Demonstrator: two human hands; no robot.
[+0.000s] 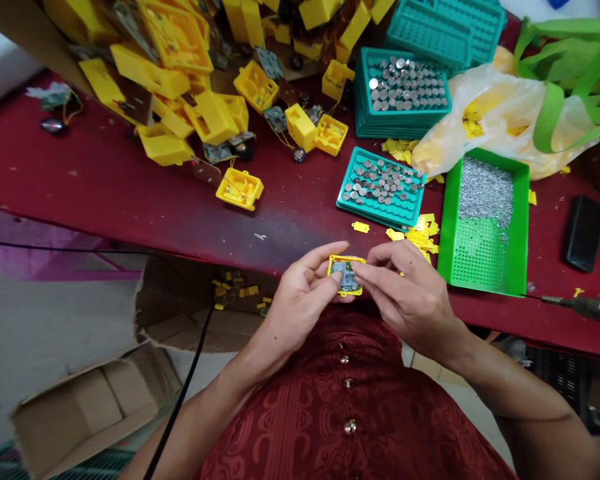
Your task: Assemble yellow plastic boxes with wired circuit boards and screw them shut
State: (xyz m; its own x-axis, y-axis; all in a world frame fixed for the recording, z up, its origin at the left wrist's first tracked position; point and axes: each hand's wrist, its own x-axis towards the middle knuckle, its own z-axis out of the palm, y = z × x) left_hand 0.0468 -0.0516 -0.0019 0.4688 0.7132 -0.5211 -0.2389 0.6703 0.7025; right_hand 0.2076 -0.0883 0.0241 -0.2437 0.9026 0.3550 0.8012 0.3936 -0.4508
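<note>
Red worktop carries green mesh tray & teal tray of metal discs w/in reach; L hand & R hand, fingers closed on both sides of yellow plastic housing w/ circuit board, hold it just off worktop edge, prob. for steadiness.

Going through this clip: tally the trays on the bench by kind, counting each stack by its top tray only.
Teal trays holding button cells: 2
Teal trays showing no contents: 2
Green mesh tray holding small metal parts: 1
Total: 5
</note>
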